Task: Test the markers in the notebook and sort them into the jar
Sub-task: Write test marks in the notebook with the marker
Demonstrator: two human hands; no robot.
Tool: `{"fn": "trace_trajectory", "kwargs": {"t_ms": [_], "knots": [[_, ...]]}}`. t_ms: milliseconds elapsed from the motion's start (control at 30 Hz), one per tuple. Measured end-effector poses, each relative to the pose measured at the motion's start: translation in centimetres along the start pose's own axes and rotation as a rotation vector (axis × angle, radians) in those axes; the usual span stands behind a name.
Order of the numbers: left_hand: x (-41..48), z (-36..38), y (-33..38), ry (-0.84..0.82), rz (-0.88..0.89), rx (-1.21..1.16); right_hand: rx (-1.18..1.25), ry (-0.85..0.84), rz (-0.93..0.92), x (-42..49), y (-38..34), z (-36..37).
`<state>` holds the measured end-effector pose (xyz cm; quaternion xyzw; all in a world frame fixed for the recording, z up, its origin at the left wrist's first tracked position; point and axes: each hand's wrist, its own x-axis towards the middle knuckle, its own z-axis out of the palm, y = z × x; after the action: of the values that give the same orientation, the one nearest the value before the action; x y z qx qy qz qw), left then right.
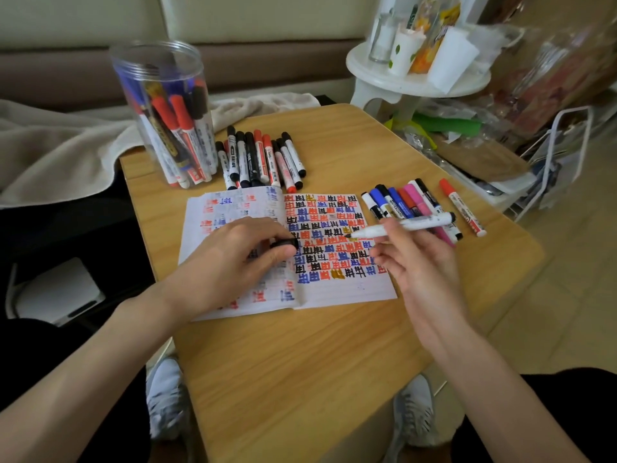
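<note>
Centre frame, the left hand (227, 262) pinches a black cap (285, 243) on the notebook (334, 289); the right hand (417, 272) pinches an uncapped marker (410, 223) over its right page. The jar (163, 111) stands upper left by the table (300, 362) edge; bare wood lies below.

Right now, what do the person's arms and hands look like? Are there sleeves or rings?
Both are bare. The left arm and right arm show no sleeves as far as the picture reaches. The left hand and right hand wear no gloves, and I see no rings, watch or bracelets.
</note>
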<state>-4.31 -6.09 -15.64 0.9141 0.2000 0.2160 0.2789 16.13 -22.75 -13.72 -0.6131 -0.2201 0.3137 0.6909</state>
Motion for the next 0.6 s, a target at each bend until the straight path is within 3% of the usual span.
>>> {"fn": "trace_trajectory", "kwargs": {"t_ms": [100,600], "knots": [[0.0,-0.1,0.0,0.0,0.005,-0.004,-0.024,0.026,-0.024,0.0,-0.1,0.1],[-0.1,0.1,0.1,0.031,-0.01,0.009,-0.236,-0.22,-0.143,-1.4,2.2,2.5]]}}
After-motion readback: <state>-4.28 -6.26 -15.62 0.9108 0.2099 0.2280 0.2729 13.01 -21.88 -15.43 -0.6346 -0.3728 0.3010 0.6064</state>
